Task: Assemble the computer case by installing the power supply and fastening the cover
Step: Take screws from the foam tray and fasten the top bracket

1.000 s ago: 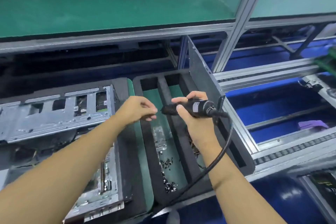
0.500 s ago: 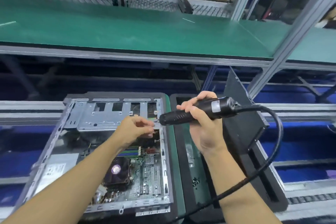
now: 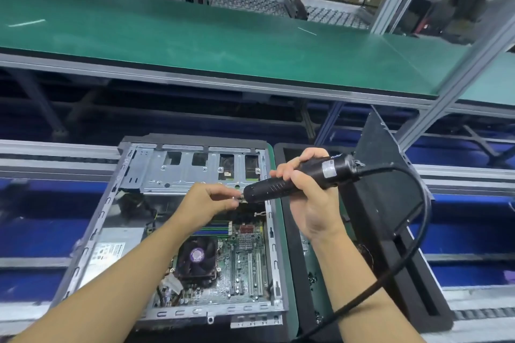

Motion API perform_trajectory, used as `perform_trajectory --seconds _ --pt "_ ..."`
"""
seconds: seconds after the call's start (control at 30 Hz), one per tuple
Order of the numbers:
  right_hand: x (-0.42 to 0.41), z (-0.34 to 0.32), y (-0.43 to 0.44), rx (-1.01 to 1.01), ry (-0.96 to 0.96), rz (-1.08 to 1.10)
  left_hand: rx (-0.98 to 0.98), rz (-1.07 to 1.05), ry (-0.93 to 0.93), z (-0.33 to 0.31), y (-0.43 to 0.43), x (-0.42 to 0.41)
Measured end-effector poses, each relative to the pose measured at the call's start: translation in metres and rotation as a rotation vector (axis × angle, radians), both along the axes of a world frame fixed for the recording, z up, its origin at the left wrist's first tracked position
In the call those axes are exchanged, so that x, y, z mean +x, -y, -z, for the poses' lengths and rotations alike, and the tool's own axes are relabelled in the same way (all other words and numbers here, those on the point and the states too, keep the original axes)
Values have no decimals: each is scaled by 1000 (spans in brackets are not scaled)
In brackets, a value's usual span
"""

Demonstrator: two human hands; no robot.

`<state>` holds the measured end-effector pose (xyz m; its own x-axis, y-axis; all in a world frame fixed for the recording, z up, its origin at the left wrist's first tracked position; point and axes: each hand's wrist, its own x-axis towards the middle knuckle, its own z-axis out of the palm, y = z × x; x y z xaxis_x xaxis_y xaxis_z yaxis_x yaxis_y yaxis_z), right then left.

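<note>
The open computer case [image 3: 108, 211] lies flat in front of me, with its motherboard [image 3: 245, 267] and CPU fan [image 3: 198, 256] exposed. A grey power supply [image 3: 111, 245] sits inside at the left. My right hand [image 3: 309, 203] grips a black electric screwdriver [image 3: 295, 178], held nearly level with its tip pointing left. My left hand [image 3: 209, 200] pinches a small screw [image 3: 234, 198] at the driver's tip, above the case's drive cage [image 3: 189, 172]. The dark side cover [image 3: 381, 164] leans upright in the black foam tray [image 3: 418, 287] on the right.
The driver's black cable [image 3: 412, 248] loops down over the foam tray, where several loose screws [image 3: 312, 277] lie on the green strip. A green-topped shelf [image 3: 195, 36] spans above on aluminium posts [image 3: 457, 83]. Blue conveyor sections [image 3: 468, 231] flank the work spot.
My view has swung left and up from the foam tray to the case. Both hands moved together over the drive cage, the left hand staying at the driver's tip.
</note>
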<state>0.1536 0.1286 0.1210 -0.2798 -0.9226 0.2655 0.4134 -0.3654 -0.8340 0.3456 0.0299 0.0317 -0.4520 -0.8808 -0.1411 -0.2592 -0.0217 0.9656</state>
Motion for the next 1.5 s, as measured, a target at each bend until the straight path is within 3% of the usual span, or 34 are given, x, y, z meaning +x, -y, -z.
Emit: perform_trajectory --seconds 0.43,0.63,0.83,1.07,1.37,1.5 --pt "-9 6 5 -12 7 -5 74 17 -115 4 0 -5" --pt "-11 5 5 9 -12 20 62 50 -85 9 2 -7" --pt "-5 -1 5 51 -104 26 -80 120 11 7 -1 -8" --pt "4 -11 9 5 -168 60 -73 63 -12 -4 -4 -8" --pt "14 -12 13 -7 -146 73 -173 58 47 -5 -3 1" --pt "15 -11 11 -7 -138 69 -324 65 131 -5 0 6"
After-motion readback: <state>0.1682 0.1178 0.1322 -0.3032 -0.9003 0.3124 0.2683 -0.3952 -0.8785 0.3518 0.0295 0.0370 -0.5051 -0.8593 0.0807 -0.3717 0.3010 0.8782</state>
